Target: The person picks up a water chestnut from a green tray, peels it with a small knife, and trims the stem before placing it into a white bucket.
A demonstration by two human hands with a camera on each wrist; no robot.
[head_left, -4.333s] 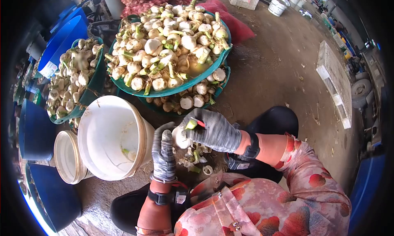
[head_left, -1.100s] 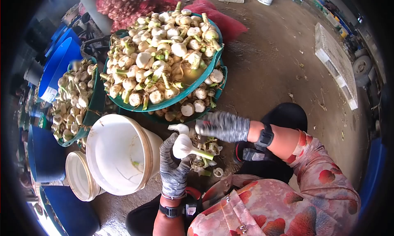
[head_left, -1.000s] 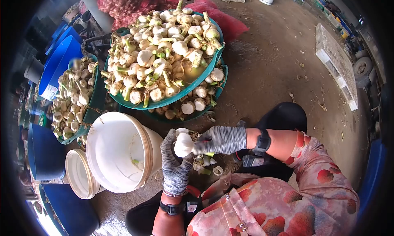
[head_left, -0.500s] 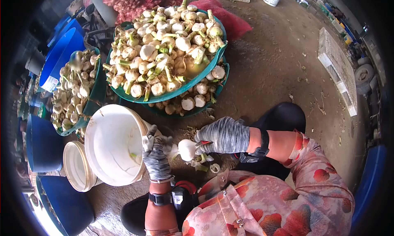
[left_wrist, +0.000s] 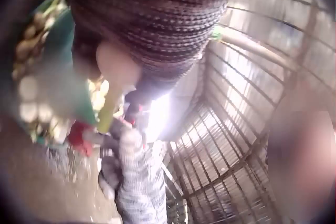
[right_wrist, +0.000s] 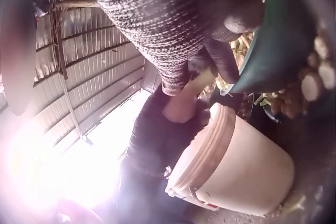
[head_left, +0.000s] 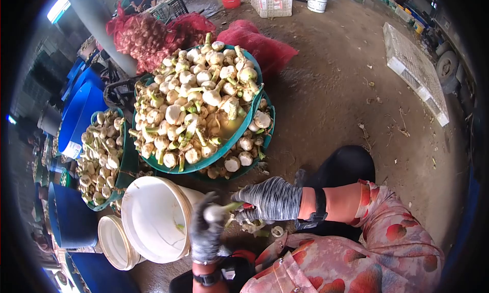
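Left hand (head_left: 206,234), gloved, curls around a garlic bulb (head_left: 213,214) and holds it up just beside the rim of the large white bucket (head_left: 153,219), likely so trimmed bulbs drop straight in. Right hand (head_left: 267,198), also gloved, pinches the bulb's green stalk (head_left: 232,206) at its outer end; both hands closed on the same piece, bulb between them. In the right wrist view the stalk runs from the dark fingers (right_wrist: 223,58) down to the bulb against the bucket wall. Any blade is hidden; cannot tell. Trimmings (head_left: 257,227) lie on the ground under the hands, close to the person's knee. Heaped teal basin (head_left: 239,132) of untrimmed garlic sits just ahead within reach, stacked on a second basin. A smaller white bucket (head_left: 114,242) touches the large one on its left; blue tubs (head_left: 76,109) crowd that side. Open dirt floor (head_left: 336,99) lies to the right, toward a white crate (head_left: 415,71).
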